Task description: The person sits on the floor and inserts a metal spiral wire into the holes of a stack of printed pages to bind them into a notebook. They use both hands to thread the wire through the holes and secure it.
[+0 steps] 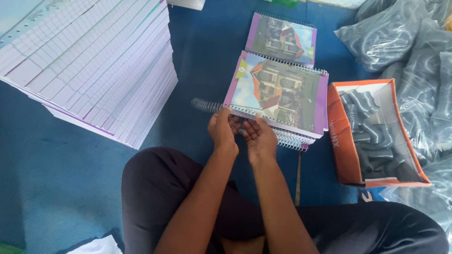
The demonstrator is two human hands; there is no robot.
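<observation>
Where the near edge of the top notebook [278, 94] overhangs the stack just in front of the knees, both hands meet on the wire coil [207, 105], apparently so the spiral sits in line with the punched edge. Left hand [223, 129] curled partly closed, fingertips pinching the coil; right hand [260, 136] cupped palm-up beside it, fingers half bent, grip on the wire unclear. Forearms close together, wrists bent forward; orange box of coils [347, 155] within reach at right, loose ruled pages [89, 66] piled at left.
</observation>
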